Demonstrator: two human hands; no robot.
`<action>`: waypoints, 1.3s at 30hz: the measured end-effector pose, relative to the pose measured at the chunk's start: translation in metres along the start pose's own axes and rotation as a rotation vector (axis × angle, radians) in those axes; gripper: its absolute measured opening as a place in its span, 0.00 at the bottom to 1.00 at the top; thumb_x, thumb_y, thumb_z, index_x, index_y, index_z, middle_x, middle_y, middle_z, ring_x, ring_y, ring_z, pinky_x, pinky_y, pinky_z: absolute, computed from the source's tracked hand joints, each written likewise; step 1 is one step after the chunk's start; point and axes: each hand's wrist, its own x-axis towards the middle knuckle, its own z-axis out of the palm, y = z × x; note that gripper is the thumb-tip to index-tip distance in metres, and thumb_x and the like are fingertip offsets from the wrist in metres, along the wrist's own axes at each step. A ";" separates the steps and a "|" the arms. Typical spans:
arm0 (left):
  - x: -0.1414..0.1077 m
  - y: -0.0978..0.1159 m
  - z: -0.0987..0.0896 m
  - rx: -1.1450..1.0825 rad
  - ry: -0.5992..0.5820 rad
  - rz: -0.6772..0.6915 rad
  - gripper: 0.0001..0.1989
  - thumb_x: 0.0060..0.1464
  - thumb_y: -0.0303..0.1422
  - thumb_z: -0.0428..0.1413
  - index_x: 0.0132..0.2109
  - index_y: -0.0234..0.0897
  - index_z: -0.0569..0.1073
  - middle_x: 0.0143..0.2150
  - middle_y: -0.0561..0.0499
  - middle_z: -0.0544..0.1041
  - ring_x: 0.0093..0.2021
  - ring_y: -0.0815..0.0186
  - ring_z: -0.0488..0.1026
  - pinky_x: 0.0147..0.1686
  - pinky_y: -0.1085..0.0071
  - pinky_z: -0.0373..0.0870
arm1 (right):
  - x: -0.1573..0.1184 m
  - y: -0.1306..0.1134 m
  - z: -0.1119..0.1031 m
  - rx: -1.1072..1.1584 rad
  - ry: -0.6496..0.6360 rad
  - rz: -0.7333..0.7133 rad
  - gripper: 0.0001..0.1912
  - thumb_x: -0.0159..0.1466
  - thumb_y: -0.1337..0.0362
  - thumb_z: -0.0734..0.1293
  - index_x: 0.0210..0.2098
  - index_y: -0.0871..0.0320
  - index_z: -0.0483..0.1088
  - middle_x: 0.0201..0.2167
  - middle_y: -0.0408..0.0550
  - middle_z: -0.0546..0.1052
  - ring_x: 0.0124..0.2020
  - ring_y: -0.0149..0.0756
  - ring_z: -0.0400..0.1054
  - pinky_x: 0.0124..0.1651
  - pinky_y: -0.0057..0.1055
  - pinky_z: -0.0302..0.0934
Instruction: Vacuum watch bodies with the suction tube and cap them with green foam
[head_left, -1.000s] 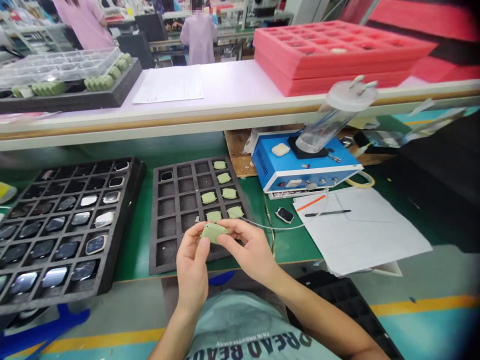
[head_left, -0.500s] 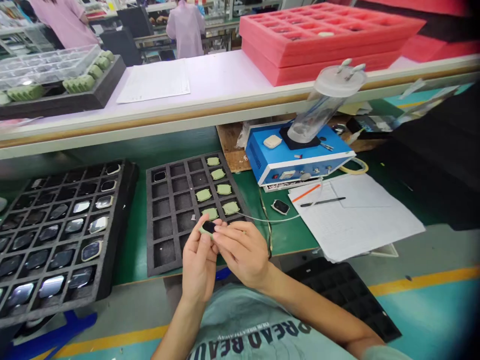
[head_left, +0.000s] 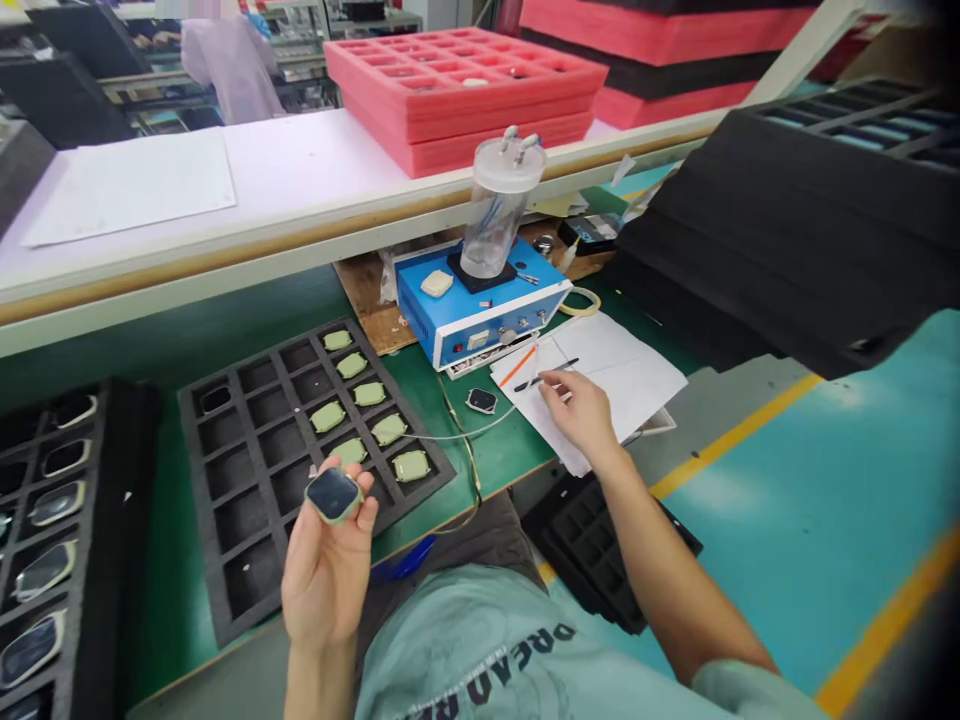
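My left hand [head_left: 330,560] holds up a smartwatch [head_left: 334,494] with a dark screen and a pale green case, gripped at its edges by thumb and fingers. Over the papers [head_left: 615,375] at the right, my right hand [head_left: 581,410] has its thumb and fingertips closed about a slim black pen [head_left: 529,384] that lies there. An orange stick [head_left: 517,368] is beside the pen. Another smartwatch [head_left: 481,401] lies on the green table left of the papers. Behind my left hand is a black foam tray [head_left: 225,545] with several pale green watch cases [head_left: 369,394].
A blue machine [head_left: 480,310] with a clear cylinder [head_left: 495,220] stands at the back. A thin white tube [head_left: 465,434] crosses the table. Red foam trays [head_left: 450,100] sit on the shelf above. Another black tray [head_left: 75,600] with watches is at the left. Stacked black trays [head_left: 787,220] stand right.
My right hand has left the watch and moved right to the pen on the papers. The watch stays in my left hand, screen now fully visible. My view has turned right.
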 end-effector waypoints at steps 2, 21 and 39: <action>-0.002 -0.001 0.004 -0.040 -0.016 -0.073 0.22 0.52 0.37 0.69 0.53 0.33 0.81 0.49 0.41 0.82 0.43 0.62 0.81 0.40 0.73 0.81 | 0.021 0.015 0.002 -0.096 -0.126 -0.003 0.14 0.64 0.62 0.65 0.43 0.60 0.79 0.39 0.55 0.81 0.33 0.42 0.73 0.41 0.40 0.67; -0.012 -0.012 0.019 -0.321 0.065 -0.265 0.15 0.68 0.32 0.48 0.52 0.30 0.77 0.42 0.41 0.74 0.39 0.63 0.74 0.36 0.70 0.74 | 0.057 0.016 -0.002 -0.522 -0.454 -0.585 0.09 0.72 0.67 0.60 0.41 0.60 0.72 0.43 0.60 0.79 0.47 0.50 0.65 0.47 0.41 0.55; -0.008 -0.006 0.011 -0.357 0.119 -0.086 0.16 0.67 0.29 0.50 0.56 0.31 0.76 0.45 0.41 0.74 0.41 0.65 0.72 0.36 0.73 0.72 | 0.021 0.053 -0.043 -0.419 -0.209 -0.241 0.06 0.66 0.60 0.61 0.35 0.50 0.69 0.33 0.59 0.78 0.38 0.56 0.67 0.38 0.47 0.58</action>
